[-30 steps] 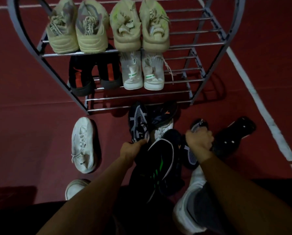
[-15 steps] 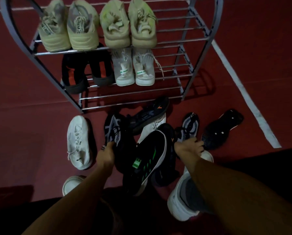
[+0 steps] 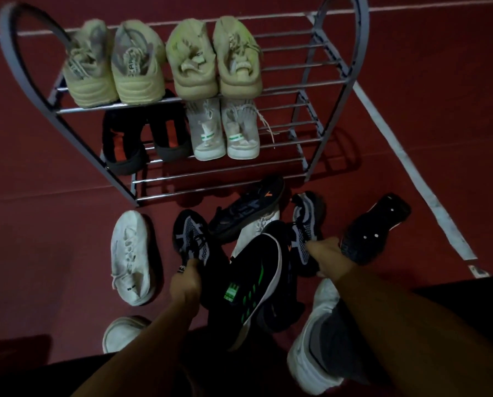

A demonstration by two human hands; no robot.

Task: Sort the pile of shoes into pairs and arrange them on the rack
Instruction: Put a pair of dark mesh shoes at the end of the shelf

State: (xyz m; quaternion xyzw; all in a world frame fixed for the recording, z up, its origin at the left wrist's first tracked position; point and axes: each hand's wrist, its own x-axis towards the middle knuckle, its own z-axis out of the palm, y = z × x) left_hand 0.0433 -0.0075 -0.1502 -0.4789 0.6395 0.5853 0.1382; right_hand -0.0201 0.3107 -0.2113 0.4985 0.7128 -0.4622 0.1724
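Observation:
A grey metal shoe rack [image 3: 319, 170] stands ahead on the red floor. Two beige pairs fill its top shelf, and a black-and-orange pair [image 3: 145, 141] and a grey pair [image 3: 225, 133] sit below. My left hand [image 3: 186, 279] grips the heel of a black-and-grey mesh sneaker [image 3: 190, 233]. My right hand [image 3: 329, 255] holds its matching mesh sneaker [image 3: 304, 222] at the heel. Between them lies a black sneaker with green stripes [image 3: 253, 282] on the pile.
A white sneaker [image 3: 130, 256] lies left of the pile, another white one [image 3: 122, 330] near my left arm. A black shoe [image 3: 375, 227] lies sole-up at right, a dark sneaker with an orange mark [image 3: 248, 207] by the rack. My white-shod foot [image 3: 314, 339] is at bottom right. A white floor line [image 3: 411, 167] runs along the right.
Both hands with the two mesh sneakers drew back toward me and apart, away from the rack's bottom shelf. The camera view has shifted, so the rack sits lower in frame.

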